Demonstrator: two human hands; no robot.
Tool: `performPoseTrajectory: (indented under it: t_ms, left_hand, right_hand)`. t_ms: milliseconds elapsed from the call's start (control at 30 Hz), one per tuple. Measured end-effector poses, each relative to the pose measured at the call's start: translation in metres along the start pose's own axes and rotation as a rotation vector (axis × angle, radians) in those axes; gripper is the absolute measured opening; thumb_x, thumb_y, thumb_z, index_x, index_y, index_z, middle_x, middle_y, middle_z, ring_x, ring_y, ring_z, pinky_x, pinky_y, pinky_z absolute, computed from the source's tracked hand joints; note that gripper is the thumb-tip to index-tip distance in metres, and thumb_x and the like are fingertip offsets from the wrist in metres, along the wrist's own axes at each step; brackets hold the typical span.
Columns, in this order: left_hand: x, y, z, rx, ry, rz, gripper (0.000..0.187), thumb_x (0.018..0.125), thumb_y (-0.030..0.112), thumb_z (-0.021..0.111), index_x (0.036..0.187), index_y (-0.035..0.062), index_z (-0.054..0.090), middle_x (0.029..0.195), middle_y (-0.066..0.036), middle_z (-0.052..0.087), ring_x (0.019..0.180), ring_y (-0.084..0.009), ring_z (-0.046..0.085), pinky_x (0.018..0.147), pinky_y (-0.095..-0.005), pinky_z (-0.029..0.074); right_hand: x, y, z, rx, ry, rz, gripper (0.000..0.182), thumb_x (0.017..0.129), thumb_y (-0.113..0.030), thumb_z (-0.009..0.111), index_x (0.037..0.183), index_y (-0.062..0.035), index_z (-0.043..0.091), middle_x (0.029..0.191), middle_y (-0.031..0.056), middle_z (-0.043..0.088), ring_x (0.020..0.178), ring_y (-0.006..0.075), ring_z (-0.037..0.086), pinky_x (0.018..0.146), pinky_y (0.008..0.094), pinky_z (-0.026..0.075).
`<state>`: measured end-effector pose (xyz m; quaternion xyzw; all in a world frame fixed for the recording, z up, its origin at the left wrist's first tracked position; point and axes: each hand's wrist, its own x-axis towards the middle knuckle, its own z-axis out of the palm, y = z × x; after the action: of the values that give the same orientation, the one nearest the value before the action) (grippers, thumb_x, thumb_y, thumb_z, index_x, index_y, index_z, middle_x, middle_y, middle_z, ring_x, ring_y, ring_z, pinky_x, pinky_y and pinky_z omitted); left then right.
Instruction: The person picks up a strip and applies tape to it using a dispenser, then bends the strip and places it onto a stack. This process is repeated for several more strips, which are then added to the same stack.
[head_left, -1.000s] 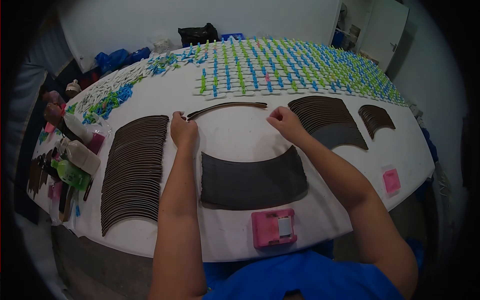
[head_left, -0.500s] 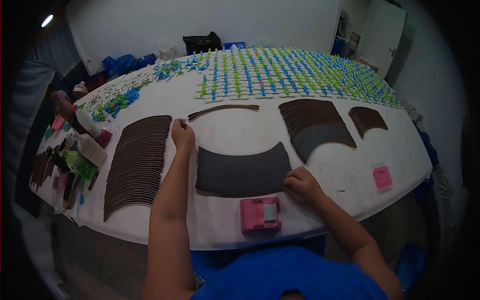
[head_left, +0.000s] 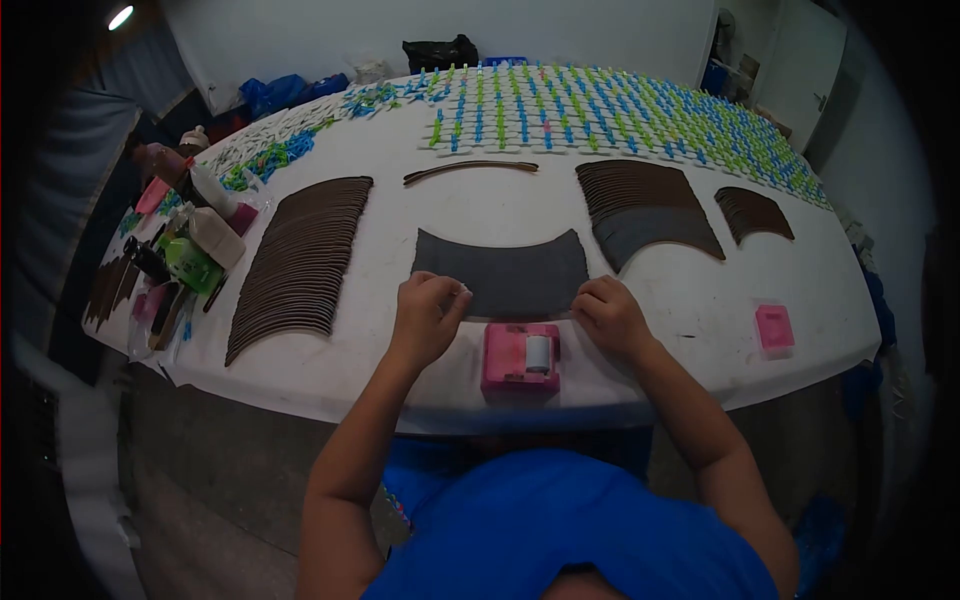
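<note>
A fan of flat, curved dark strips [head_left: 505, 275] lies in front of me, overlapped into one black-faced sheet. My left hand [head_left: 430, 315] is at its lower left edge, thumb and fingers pinched together. A small pale spot shows at those fingertips, too small to name. By the lower right corner, my right hand [head_left: 608, 315] has its fingers curled together; what they hold, if anything, is hidden. Between the hands, nearer me, sits a pink box [head_left: 500, 370] with a pale roll in it. Beyond the sheet lies a thin curved brown strip [head_left: 470, 168], apart from both hands.
Brown strips [head_left: 300, 265] are stacked in a long row at left. Two more stacks [head_left: 650, 205] [head_left: 755, 213] lie at right, above a small pink container [head_left: 773, 328]. Bottles [head_left: 212, 235] crowd the left edge. Blue and green clips [head_left: 600, 115] cover the far table.
My left hand has come back from beside the far strip to the lower left of the black sheet. My right hand stays by the right corner. The camera view has shifted.
</note>
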<state>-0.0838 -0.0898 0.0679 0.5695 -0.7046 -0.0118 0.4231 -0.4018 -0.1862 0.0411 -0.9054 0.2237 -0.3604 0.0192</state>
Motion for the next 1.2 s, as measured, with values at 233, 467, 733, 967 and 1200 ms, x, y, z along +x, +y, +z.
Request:
performPoseTrajectory:
  t_ms: [233, 467, 733, 967, 1200]
  left_hand:
    - [-0.009, 0.029, 0.005, 0.051, -0.083, 0.146, 0.008, 0.089, 0.01, 0.075, 0.091, 0.0026, 0.072, 0.093, -0.01, 0.073, 0.103, -0.0304, 0.066, 0.085, -0.0425, 0.053]
    - [-0.009, 0.03, 0.003, -0.017, -0.097, 0.071, 0.007, 0.09, 0.011, 0.073, 0.089, 0.0047, 0.071, 0.089, -0.008, 0.074, 0.101, -0.0301, 0.067, 0.089, -0.045, 0.049]
    - [-0.005, 0.048, 0.009, 0.008, -0.082, 0.119, 0.006, 0.09, 0.012, 0.071, 0.092, 0.0068, 0.07, 0.089, -0.007, 0.073, 0.101, -0.029, 0.066, 0.094, -0.0463, 0.045]
    - [0.009, 0.072, 0.001, 0.098, -0.125, 0.283, 0.007, 0.091, 0.011, 0.071, 0.096, 0.0057, 0.07, 0.096, -0.01, 0.072, 0.094, -0.0305, 0.068, 0.088, -0.0446, 0.052]
    - [0.023, 0.084, -0.034, 0.317, -0.324, 0.414, 0.008, 0.086, 0.01, 0.073, 0.094, 0.0083, 0.072, 0.092, -0.008, 0.068, 0.09, -0.0281, 0.068, 0.082, -0.0414, 0.056]
  right_hand:
    - [0.0, -0.002, 0.003, -0.05, 0.016, -0.017, 0.011, 0.079, -0.003, 0.075, 0.083, -0.0056, 0.065, 0.092, 0.0082, 0.064, 0.086, 0.0289, 0.064, 0.077, 0.041, 0.054]
    - [-0.004, 0.001, 0.004, -0.109, 0.0, -0.049, 0.013, 0.079, -0.006, 0.076, 0.083, -0.0056, 0.063, 0.091, 0.0094, 0.064, 0.085, 0.03, 0.065, 0.076, 0.0424, 0.054]
    - [0.019, -0.011, -0.014, -0.146, -0.085, -0.047, 0.014, 0.08, -0.006, 0.075, 0.086, -0.0069, 0.062, 0.09, 0.0078, 0.063, 0.088, 0.0289, 0.065, 0.078, 0.0409, 0.054]
    - [0.056, -0.068, -0.06, 0.089, -0.073, 0.042, 0.017, 0.086, -0.006, 0.078, 0.09, -0.0052, 0.062, 0.086, 0.0084, 0.063, 0.082, 0.0271, 0.065, 0.071, 0.0389, 0.054]
    - [0.043, -0.068, -0.044, 0.288, -0.226, 0.058, 0.013, 0.09, -0.007, 0.077, 0.1, -0.0049, 0.07, 0.088, 0.0086, 0.067, 0.075, 0.0237, 0.067, 0.067, 0.0358, 0.055]
